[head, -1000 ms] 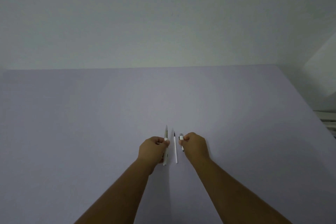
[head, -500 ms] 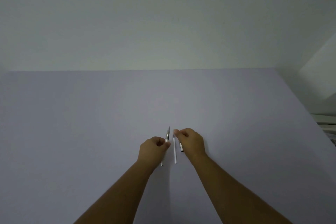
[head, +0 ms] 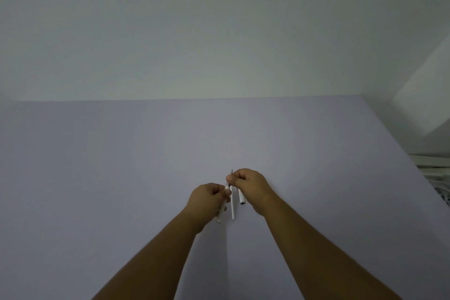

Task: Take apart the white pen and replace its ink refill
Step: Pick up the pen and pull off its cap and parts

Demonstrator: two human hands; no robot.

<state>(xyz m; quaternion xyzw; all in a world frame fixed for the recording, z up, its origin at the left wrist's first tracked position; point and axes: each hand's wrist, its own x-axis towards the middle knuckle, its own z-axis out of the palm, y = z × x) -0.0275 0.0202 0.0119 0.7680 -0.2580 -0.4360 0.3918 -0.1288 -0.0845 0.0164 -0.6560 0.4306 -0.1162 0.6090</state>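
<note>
My left hand (head: 210,198) is closed around the barrel of the white pen (head: 227,188), which points away from me with its rear end sticking out below my fist. My right hand (head: 249,184) pinches the pen's front end by the thumb and fingers, just beyond my left hand. A thin white ink refill (head: 233,209) lies on the table between my hands. A short white pen piece with a dark end (head: 241,198) lies just right of it, partly under my right hand.
The work surface is a wide pale lilac table (head: 121,178) against a plain wall. Its right edge runs diagonally down, with white objects (head: 435,170) beyond it.
My right hand set the short pen piece down on the table, then moved left and took hold of the pen's front end. My left hand kept the pen barrel.
</note>
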